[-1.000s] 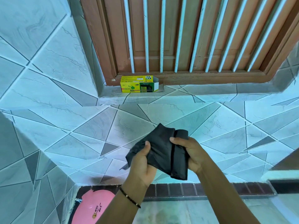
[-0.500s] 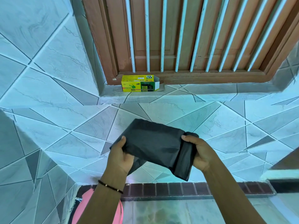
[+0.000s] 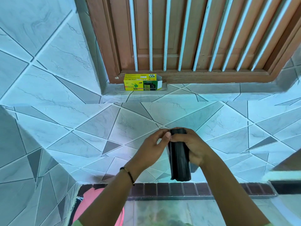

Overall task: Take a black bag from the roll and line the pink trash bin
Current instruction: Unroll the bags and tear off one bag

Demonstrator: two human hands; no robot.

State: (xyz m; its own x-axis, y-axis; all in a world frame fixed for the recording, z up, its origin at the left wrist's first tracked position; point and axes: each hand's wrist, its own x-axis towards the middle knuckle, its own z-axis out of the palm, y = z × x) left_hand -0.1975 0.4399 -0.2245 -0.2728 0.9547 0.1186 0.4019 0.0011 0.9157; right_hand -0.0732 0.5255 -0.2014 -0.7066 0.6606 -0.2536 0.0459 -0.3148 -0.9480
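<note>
A folded black bag [image 3: 179, 159] hangs as a narrow upright strip in front of the tiled wall. My right hand [image 3: 193, 147] grips its upper part from the right side. My left hand [image 3: 153, 149] pinches the bag's top left edge, thumb beside the right hand's fingers. The pink trash bin [image 3: 92, 199] shows at the bottom left, mostly hidden behind my left forearm. The yellow bin-bag box [image 3: 141, 82] lies on the window ledge, its right end flap open.
A wooden window frame with white bars [image 3: 179, 38] rises behind the ledge. A dark brown tile strip [image 3: 203, 189] runs along the wall's base. A tiled corner juts out at the left [image 3: 32, 160].
The bag, spread wide between my hands half a second ago, is now gathered into a narrow strip. My left hand has moved right to meet the right hand at the bag's top.
</note>
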